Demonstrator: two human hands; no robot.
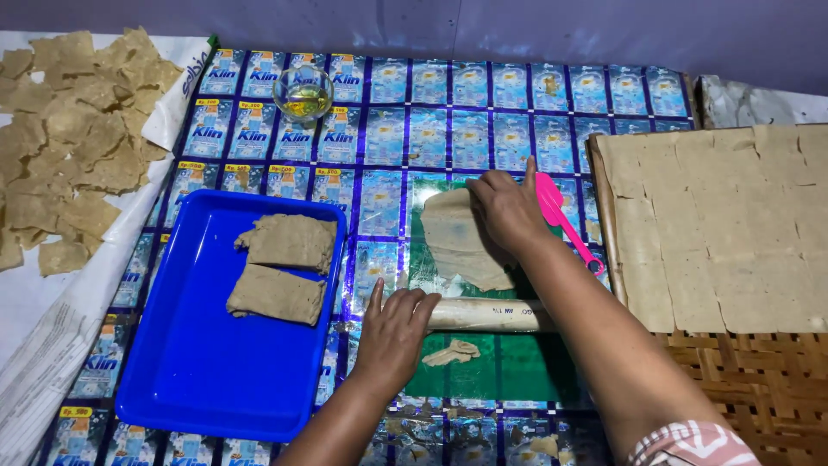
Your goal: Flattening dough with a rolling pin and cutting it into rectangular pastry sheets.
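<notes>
My left hand (394,332) rests flat on the left end of a pale rolling pin (487,315) lying across a green sheet (517,362). My right hand (509,211) presses on a thin flattened sheet of tan dough (457,237) just beyond the pin, fingers curled at its far edge. A pink plastic scraper (561,216) lies right beside my right hand. A small dough scrap (453,352) sits on the green sheet near my left hand.
A blue tray (198,380) at left holds two tan dough slabs (285,267). A woven mat (759,380) at right carries cut dough squares (724,224). Dried dough pieces (73,138) lie on white paper far left. A small glass bowl of oil (303,91) stands at the back.
</notes>
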